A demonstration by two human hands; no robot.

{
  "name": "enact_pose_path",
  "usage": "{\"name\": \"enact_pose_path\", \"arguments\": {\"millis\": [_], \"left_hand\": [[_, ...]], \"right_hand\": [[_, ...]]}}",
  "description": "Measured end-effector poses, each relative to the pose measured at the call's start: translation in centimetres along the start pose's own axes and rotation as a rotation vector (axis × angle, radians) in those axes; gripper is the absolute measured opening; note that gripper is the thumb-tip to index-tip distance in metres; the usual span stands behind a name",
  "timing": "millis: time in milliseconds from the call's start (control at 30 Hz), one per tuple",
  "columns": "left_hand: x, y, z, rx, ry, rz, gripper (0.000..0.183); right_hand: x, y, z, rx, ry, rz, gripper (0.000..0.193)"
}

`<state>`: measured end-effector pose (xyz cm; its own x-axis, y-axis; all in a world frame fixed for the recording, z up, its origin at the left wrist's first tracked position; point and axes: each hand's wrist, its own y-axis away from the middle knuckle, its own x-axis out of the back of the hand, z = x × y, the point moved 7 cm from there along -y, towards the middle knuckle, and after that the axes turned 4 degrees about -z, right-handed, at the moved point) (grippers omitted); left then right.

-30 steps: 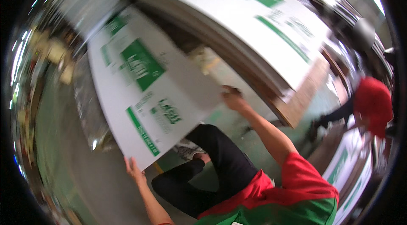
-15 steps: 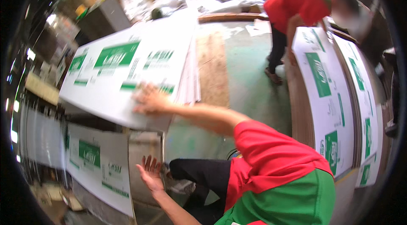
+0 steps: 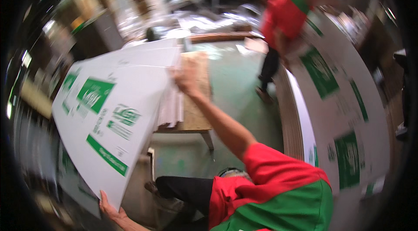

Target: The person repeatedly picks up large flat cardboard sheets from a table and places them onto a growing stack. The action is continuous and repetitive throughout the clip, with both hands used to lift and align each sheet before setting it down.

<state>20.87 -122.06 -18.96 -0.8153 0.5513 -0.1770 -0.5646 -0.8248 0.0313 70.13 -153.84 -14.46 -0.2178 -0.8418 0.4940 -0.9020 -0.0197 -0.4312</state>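
A large white panel (image 3: 109, 133) printed with green blocks tilts up at the left, its near corner hanging low. My right hand (image 3: 185, 76) reaches out across to the panel's right edge, fingers closed round it. Lower down, my left hand (image 3: 112, 210) grips the bottom corner, with its thumb and fingers at the edge. Under the raised panel, the edges of several stacked sheets (image 3: 172, 109) show on a wooden table (image 3: 196, 100). The panel hides most of that stack.
At the right, a co-worker in a red and green shirt (image 3: 283, 20) holds up a similar printed panel (image 3: 344, 100) beside a tall stack of brown-edged boards (image 3: 291, 113). Another printed panel (image 3: 72, 174) stands low at the left. Plastic-wrapped material (image 3: 217, 24) lies at the back.
My right hand has gone from lying on the panel's face to gripping its edge. My left hand, open and apart before, now holds its corner. The panel has tilted; the co-worker has raised another.
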Motion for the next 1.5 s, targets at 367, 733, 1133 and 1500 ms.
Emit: {"name": "enact_pose_path", "arguments": {"millis": [367,733,1133,1500], "left_hand": [[27.2,35.9,-14.1,0.051,-0.133,0.985,0.049],[26.2,37.3,-28.2,0.076,-0.018,0.910,0.062],[25.5,37.9,-23.8,0.089,-0.128,0.903,0.063],[22.0,38.0,-26.0,0.319,-0.405,0.901,0.055]], "right_hand": [[-11.9,36.6,-2.8,0.102,-0.452,-1.265,0.046],[-21.8,39.8,6.6,-0.146,-0.180,-1.327,0.048],[-17.3,39.1,5.6,0.048,-0.286,-1.278,0.048],[-14.9,39.3,10.7,-0.264,-0.235,-1.200,0.043]]}}
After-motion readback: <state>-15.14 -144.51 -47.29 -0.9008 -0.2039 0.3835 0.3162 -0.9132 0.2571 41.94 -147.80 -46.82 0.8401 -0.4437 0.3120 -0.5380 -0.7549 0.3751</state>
